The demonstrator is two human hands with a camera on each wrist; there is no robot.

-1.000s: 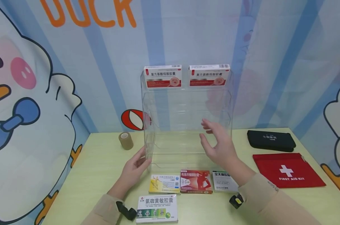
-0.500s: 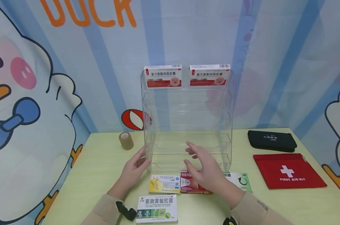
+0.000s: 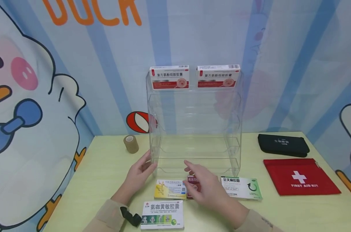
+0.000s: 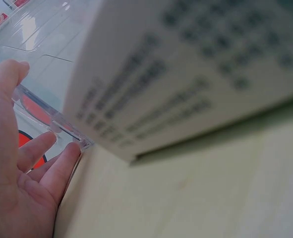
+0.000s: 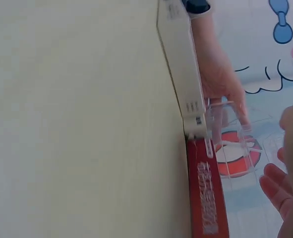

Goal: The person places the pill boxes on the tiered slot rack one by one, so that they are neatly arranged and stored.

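A clear stepped display rack point(image 3: 169, 163) stands on the table, with two red-and-white medicine boxes, one left point(image 3: 170, 84) and one right point(image 3: 217, 83), on its top tier. My left hand point(image 3: 136, 177) holds the rack's lower left side, thumb and fingers on either side of the clear panel in the left wrist view. My right hand point(image 3: 205, 190) hovers over the red medicine box point(image 5: 205, 193), fingers spread and nothing between them. That box is mostly hidden by the hand in the head view. It lies between a yellow-and-white box point(image 3: 170, 189) and a green-and-white box point(image 3: 242, 188).
Nearest the front lies a white medicine box point(image 3: 162, 209) with green pictures. A brown tape roll point(image 3: 131, 144) stands left of the rack. On the right are a black zip case point(image 3: 283, 145) and a red first aid pouch point(image 3: 301, 185). A printed curtain point(image 3: 114, 64) hangs behind.
My right hand has come down and left from in front of the rack's middle to over the red medicine box. The left hand has stayed at the rack's side.
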